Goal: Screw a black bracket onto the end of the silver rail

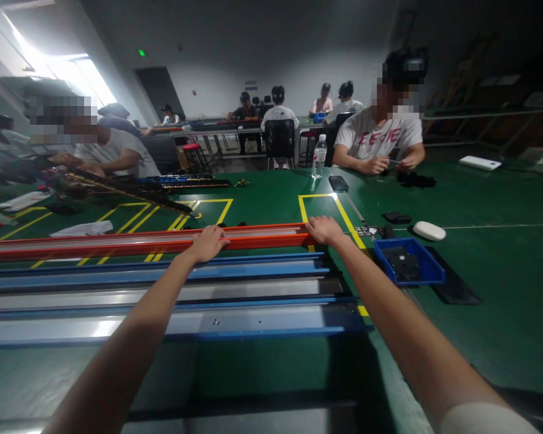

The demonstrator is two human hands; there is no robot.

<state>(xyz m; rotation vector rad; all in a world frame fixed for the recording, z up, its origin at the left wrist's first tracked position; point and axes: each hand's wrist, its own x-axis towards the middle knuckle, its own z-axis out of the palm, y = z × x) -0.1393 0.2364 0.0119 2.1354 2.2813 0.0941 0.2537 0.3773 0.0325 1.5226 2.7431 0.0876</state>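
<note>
A long orange-red rail (117,241) lies across the green table, farthest from me. My left hand (209,242) rests on top of it, fingers curled over its far edge. My right hand (323,229) closes around the rail's right end. Nearer to me lie several blue and silver rails (253,283), side by side and parallel to the orange one.
A blue tray (428,272) with dark parts sits to the right, with a white oval object (429,230) and small black pieces beyond it. A water bottle (319,157) and phone (338,183) stand farther back. Other people work at the left and across the table.
</note>
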